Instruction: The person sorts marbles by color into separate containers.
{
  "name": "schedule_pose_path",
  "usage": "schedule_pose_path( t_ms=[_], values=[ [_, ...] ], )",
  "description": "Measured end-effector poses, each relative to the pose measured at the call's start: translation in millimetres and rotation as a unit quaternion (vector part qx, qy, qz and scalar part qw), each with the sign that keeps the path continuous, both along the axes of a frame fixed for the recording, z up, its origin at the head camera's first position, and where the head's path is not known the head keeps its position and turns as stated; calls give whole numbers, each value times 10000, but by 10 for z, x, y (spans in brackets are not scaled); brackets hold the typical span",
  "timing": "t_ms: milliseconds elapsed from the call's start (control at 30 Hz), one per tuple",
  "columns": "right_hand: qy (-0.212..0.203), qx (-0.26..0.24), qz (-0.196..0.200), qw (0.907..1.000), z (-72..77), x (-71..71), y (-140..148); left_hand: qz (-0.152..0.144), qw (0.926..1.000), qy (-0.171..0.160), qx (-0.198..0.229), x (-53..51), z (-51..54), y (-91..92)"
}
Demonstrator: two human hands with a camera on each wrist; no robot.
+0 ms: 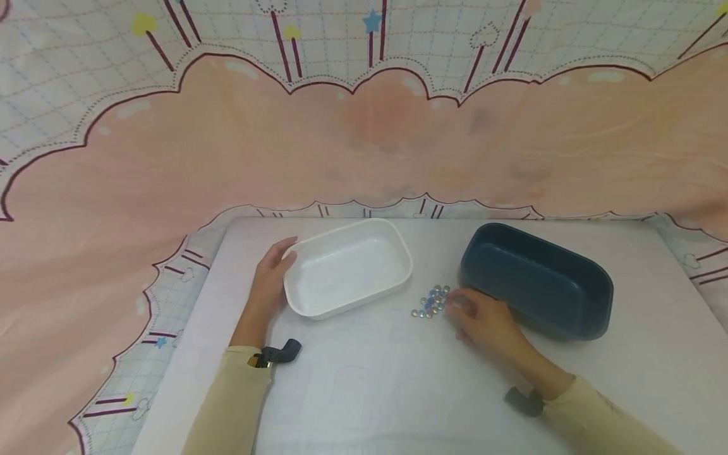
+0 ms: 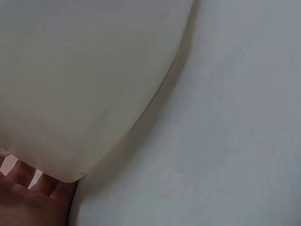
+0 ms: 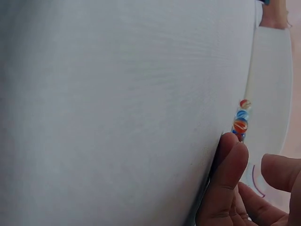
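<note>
A white rectangular dish [image 1: 347, 268] stands left of centre on the table. My left hand [image 1: 272, 275] grips its left end, thumb over the rim and fingers along the outside. In the left wrist view the pale wall of the dish [image 2: 89, 84] fills the upper left, with part of the left hand [image 2: 35, 197] below it. Several glass marbles [image 1: 431, 302] lie loosely clustered on the table. Just right of them is my right hand [image 1: 483, 322], its fingertips at the cluster's edge. The right wrist view shows coloured swirls in the marbles [image 3: 240, 125] and a gap between thumb and forefinger.
A dark blue rectangular tub [image 1: 540, 281] stands angled at the right, close behind the right hand. The white tabletop [image 1: 364, 392] reaches back to a patterned peach cloth [image 1: 318, 151]. Dark straps sit on both wrists.
</note>
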State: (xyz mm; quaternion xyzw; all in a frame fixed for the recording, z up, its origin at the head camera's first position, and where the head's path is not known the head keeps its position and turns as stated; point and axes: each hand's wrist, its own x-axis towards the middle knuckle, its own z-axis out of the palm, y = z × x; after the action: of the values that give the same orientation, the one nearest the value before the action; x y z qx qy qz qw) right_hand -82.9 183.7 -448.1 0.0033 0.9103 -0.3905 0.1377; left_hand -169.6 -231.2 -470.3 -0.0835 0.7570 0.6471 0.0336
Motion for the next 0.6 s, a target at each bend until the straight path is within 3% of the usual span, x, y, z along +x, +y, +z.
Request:
schedule_pose_path(
  t_ms=[333,600],
  values=[
    [-29,-69,-57,10000,-29,-6,-30,-410,9990,146,-35,27,-75,-80],
    [29,-28,-90,10000,-46,-26,-23,-496,9986,166,-20,14,-80,-79]
  ],
)
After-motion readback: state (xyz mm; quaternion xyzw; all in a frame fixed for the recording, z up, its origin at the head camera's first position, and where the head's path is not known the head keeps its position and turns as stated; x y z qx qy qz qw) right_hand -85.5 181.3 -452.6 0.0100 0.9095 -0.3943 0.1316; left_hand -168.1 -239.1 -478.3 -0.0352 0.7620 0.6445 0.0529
